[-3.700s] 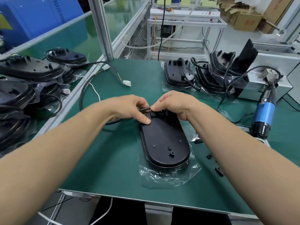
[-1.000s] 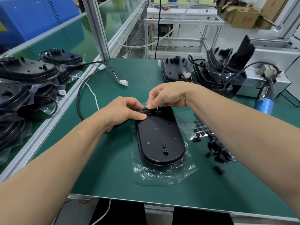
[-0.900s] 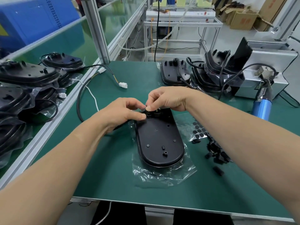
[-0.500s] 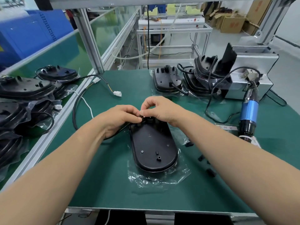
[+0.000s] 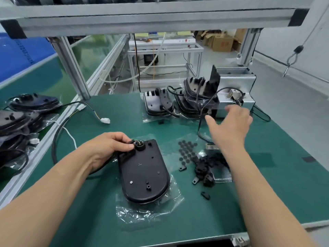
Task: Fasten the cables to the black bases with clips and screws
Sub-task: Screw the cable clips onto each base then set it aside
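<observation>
A black oval base lies on a clear plastic bag in the middle of the green table. My left hand grips the black cable at the base's far left corner, thumb pressed by the round cable socket. My right hand hovers open and blurred above the table to the right, holding nothing, near the metal box. A heap of small black clips lies right of the base, under my right forearm.
Stacked black bases with cables stand at the back, next to a metal box. More bases are piled on the left bench. A sheet of round black pads lies by the clips. A white connector ends the cable.
My right hand has let go of the base's top and moved up and to the right. My left hand stays on the cable. The camera has tilted upward.
</observation>
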`<state>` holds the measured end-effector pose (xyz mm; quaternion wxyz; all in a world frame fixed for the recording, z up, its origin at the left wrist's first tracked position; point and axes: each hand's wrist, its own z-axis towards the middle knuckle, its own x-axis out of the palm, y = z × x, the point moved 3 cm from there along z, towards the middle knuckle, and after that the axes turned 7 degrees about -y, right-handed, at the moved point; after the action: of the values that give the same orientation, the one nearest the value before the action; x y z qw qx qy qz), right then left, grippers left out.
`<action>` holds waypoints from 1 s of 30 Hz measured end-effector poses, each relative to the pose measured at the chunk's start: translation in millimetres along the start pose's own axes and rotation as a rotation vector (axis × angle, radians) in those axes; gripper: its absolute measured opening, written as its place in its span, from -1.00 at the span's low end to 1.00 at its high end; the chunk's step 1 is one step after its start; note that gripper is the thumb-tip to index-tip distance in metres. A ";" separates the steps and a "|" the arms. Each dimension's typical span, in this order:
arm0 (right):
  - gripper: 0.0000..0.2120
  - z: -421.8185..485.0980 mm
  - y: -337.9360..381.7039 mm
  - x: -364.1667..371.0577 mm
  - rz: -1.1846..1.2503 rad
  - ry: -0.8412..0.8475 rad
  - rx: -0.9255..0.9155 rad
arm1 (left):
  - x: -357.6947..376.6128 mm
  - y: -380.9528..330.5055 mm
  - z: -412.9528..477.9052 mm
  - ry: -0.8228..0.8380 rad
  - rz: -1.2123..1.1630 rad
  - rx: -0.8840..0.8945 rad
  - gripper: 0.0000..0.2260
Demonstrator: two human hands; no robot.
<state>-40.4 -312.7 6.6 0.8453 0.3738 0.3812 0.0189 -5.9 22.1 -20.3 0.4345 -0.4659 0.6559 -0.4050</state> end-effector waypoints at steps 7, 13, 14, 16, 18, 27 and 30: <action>-0.30 14.1 -67.9 5.2 0.008 0.169 0.320 | -0.4 -5.4 -2.1 0.006 0.004 -0.015 -0.85; -0.52 34.3 -67.7 6.1 0.453 0.281 0.589 | -1.9 -11.8 -4.4 0.047 0.123 -0.046 -0.90; -0.52 33.9 -61.3 2.3 0.562 0.291 0.612 | -1.9 -12.5 -4.3 0.047 0.131 -0.053 -0.90; -0.51 31.2 -39.2 -8.0 0.777 0.302 0.640 | -1.9 -13.1 -4.3 0.045 0.136 -0.068 -0.91; -0.57 25.4 -9.1 -17.9 0.952 0.330 0.600 | -2.2 -13.4 -4.2 0.047 0.139 -0.081 -0.94; -0.52 -12.0 126.2 -13.3 1.387 0.577 0.338 | -3.5 -11.5 -5.0 0.099 0.089 -0.076 -0.91; -0.68 -20.6 154.0 1.9 1.399 0.588 0.297 | -1.6 -10.2 -3.1 0.085 0.050 -0.074 -0.85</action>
<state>-13.7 -188.5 96.2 0.4418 0.6168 0.2635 0.5957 -5.8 21.6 -9.5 0.3985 -0.4474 0.6998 -0.3889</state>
